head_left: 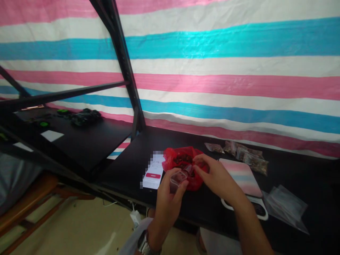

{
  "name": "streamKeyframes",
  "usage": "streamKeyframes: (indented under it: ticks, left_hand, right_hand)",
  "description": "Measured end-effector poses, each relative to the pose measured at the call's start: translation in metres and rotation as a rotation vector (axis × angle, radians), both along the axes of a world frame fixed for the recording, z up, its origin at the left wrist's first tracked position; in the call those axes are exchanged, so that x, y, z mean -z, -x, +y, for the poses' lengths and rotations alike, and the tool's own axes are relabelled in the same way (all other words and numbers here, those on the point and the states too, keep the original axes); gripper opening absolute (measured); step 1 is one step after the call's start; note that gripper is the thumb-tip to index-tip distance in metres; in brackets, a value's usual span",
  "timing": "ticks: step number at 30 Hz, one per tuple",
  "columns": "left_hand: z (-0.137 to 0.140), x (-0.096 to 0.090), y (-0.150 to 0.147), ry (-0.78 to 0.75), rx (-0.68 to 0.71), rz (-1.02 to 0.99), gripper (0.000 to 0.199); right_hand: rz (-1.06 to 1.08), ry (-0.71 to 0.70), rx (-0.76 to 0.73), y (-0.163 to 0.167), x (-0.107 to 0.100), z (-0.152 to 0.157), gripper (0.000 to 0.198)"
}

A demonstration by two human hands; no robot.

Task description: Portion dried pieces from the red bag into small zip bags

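A red plastic bag (197, 181) lies opened on the black table, with dark brown dried bits (183, 160) inside. My left hand (170, 193), at the bag's near left side, grips a small clear plastic box (177, 178). Over the bag's right side is my right hand (209, 173), its thumb and fingers closed close together beside a shiny clear piece (189, 170). Whether they pinch that piece or the bag's edge is unclear. Just right of this hand sits a scale (243, 177) with a shiny plate, its near part covered by my right forearm.
A lit phone (153, 175) lies left of the bag. Several filled clear packets (255, 163) lie behind the scale, and flat clear bags (287, 205) to its right. A black metal frame (123, 60) stands at left, before a striped sheet (228, 85). A white power adapter (135, 217) hangs below.
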State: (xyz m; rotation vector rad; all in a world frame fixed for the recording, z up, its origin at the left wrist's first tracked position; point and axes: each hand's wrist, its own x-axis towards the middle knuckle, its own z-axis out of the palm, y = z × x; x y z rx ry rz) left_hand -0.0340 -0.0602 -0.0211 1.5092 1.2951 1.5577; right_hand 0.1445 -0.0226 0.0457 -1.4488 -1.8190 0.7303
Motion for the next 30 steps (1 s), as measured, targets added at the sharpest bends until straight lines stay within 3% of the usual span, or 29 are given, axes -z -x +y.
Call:
streamKeyframes:
  ticks: [5,8,12,15,20,25,30]
  left_hand:
    - [-0.004,0.003,0.014,0.115,-0.056,0.105,0.026]
    - [-0.009,0.003,0.012,0.159,-0.009,0.143,0.026]
    - [-0.012,0.0,0.005,0.228,-0.013,0.128,0.028]
    - [-0.011,-0.005,-0.002,0.32,0.003,0.098,0.029]
    - [-0.008,-0.01,-0.011,0.362,0.09,-0.132,0.028]
    - [-0.001,-0.012,-0.008,0.367,0.017,-0.433,0.049]
    - [0.007,-0.012,0.0,0.414,-0.087,-0.606,0.065]
  right_hand:
    - [-0.334,0.038,-0.011,0.02,0.016,0.019,0.009]
    - [-0.346,0.066,0.014,0.025,0.014,0.027,0.006]
    - [-0.354,-0.022,0.172,0.026,0.016,0.036,0.005]
    - [-0.295,-0.015,0.154,0.028,0.02,0.04,0.005]
    - [-0.142,0.095,0.001,0.031,0.019,0.039,0.009]
    - [-0.026,0.182,-0.104,0.03,0.015,0.032,0.008]
    - [0.039,0.242,-0.14,0.021,0.014,0.028,0.01]
